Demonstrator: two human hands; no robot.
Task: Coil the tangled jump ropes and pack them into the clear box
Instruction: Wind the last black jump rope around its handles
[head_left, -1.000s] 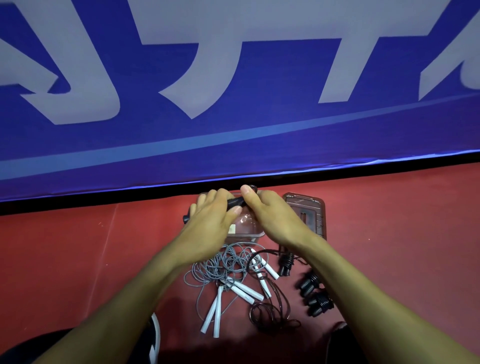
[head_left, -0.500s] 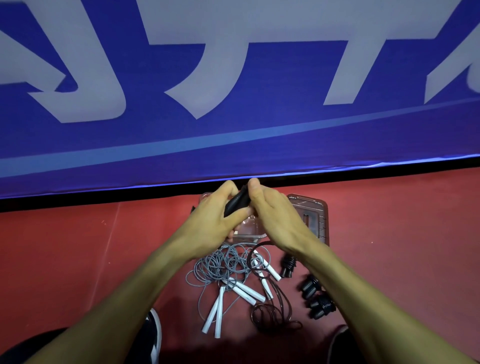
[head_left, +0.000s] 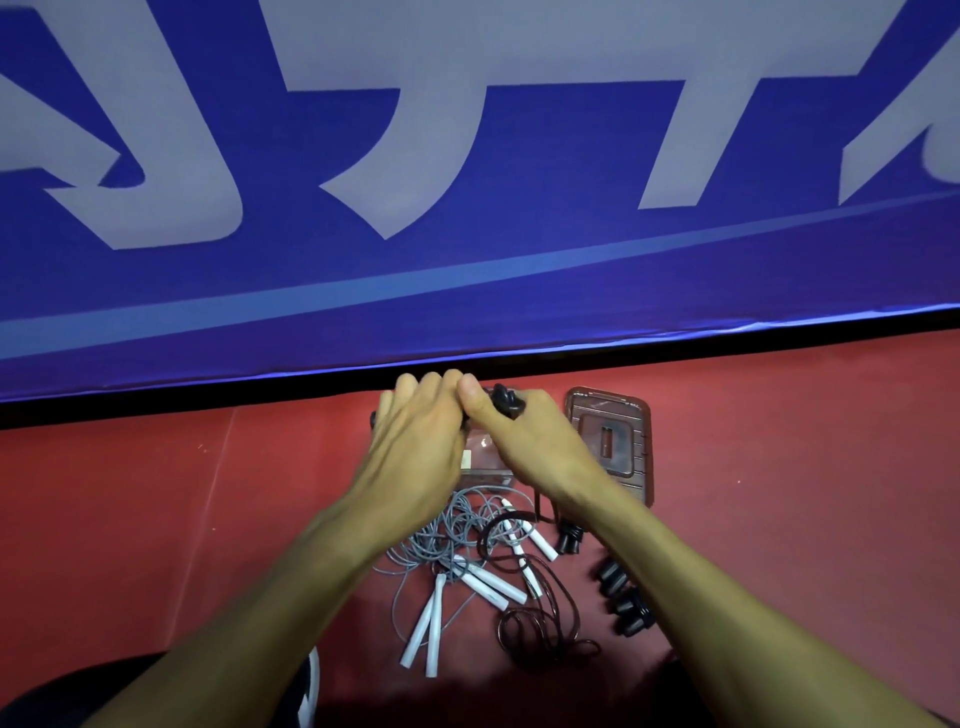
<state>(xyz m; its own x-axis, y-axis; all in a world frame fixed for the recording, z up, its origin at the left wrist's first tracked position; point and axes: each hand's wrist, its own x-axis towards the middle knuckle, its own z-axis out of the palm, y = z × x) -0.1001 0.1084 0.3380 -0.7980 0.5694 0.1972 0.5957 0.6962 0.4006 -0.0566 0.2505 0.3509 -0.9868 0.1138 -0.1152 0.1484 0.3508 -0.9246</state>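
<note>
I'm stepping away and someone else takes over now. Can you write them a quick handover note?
Left hand and right hand both grip black rope handles over the clear box.
Lid lies off, right of the box.
On the floor: grey rope tangle with white handles, dark rope, more black handles.
Done: none visibly packed.
Left: coil and pack all of them.

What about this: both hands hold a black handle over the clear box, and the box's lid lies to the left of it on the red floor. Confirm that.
Not quite. The head view shows the lid to the right of the clear box, not the left. The rest holds: the left hand and right hand hold a black handle over it, on the red floor.
</note>
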